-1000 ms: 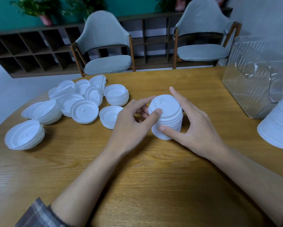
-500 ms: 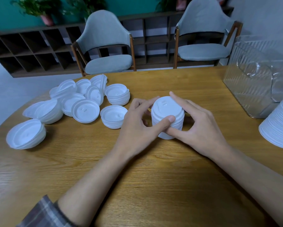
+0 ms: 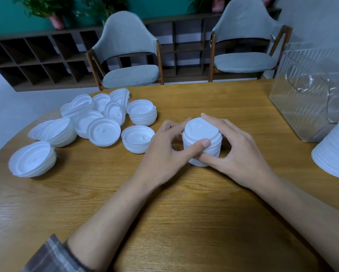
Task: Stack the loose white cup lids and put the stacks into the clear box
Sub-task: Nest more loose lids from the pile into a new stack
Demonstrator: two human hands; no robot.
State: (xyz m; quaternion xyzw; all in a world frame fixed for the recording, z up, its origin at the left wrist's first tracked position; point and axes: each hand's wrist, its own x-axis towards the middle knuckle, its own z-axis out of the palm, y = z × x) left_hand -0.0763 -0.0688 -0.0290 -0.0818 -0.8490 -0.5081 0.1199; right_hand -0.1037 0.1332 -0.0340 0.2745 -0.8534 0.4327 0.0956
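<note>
A stack of white cup lids (image 3: pixel 201 132) stands upright on the wooden table (image 3: pixel 164 213) at the centre. My left hand (image 3: pixel 164 152) grips it from the left, thumb across its front. My right hand (image 3: pixel 237 152) holds it from the right, index finger along the top rim and thumb at its base. Loose white lids and short stacks (image 3: pixel 98 120) lie scattered to the left. The clear ribbed box (image 3: pixel 309 95) stands at the far right of the table.
A tall stack of white lids (image 3: pixel 335 152) sits at the right edge, in front of the box. A single pile of lids (image 3: pixel 32 159) lies far left near the table's curved edge. Two grey chairs (image 3: pixel 129 55) stand behind the table before a dark shelf.
The lid stack was tilted in both hands one second ago; now it stands upright on the table. Both hands still grasp it and have shifted slightly right with it.
</note>
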